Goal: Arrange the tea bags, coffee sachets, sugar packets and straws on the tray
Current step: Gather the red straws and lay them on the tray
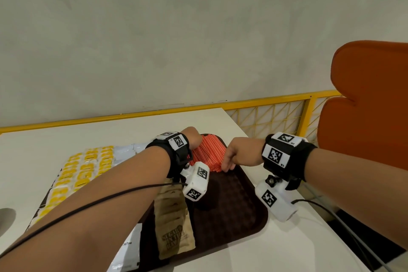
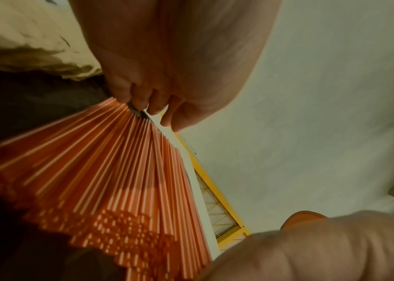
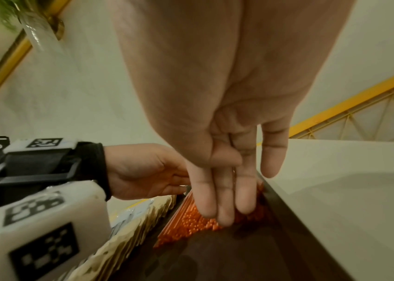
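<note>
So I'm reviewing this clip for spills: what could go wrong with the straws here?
1. The straws lie fanned and loose, so pressure from the right hand at their near ends could scatter them.
2. They sit by the tray far rim, and the left hand could nudge some over.

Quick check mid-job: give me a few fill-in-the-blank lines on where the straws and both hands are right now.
1. The orange straws lie at the far end of the dark brown ____.
2. The right hand presses straight fingers against the straws' ____ ends.
3. The left hand touches the straws' ____ ends.
4. The brown paper packets lie along the tray's ____ side.

Missing words: tray; near; far; left
</note>
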Motion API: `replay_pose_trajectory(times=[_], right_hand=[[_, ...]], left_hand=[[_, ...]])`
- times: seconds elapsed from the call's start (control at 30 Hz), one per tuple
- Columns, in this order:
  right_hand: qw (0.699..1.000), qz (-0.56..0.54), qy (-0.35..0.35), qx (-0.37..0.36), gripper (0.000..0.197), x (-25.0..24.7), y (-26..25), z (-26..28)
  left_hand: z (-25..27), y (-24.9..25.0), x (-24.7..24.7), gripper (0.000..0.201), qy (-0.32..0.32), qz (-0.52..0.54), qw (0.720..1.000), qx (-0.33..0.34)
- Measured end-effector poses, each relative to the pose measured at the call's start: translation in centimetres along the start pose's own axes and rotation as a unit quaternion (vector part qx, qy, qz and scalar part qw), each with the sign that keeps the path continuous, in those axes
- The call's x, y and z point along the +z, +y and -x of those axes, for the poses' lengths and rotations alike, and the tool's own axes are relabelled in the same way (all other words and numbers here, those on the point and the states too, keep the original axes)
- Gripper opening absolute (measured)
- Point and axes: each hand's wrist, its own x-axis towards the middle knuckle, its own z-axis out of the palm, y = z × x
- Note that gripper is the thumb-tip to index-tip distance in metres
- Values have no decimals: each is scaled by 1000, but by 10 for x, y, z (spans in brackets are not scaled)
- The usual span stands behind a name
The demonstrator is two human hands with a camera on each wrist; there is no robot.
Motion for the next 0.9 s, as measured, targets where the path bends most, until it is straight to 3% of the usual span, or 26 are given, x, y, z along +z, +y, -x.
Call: replay_pose_trajectory(times=[0.2,0.47,0.63,0.77,0.83,0.9], right_hand=[[1000,-12,-7,3,38,0,-1,-1],[999,-49,-13,-2,39,8,-8,-4],[997,-70,-17,-5,37,11,-14,-2],[994,-93,48,4,32,4,-13,1],[994,-44,96,9,32,5,-12,2],[994,-37,99,13,32,10,-12,1]], left_hand=[[-1,6,-3,35,-5,19,1000,7],[2,10,-5,34,25,-68,997,26],[7,6,-12,35,25,-3,999,34],[5,-6,-20,12,28,73,997,7],[7,-11,-21,8,9,104,995,-1],[15,-11,-17,10,-7,119,993,3]])
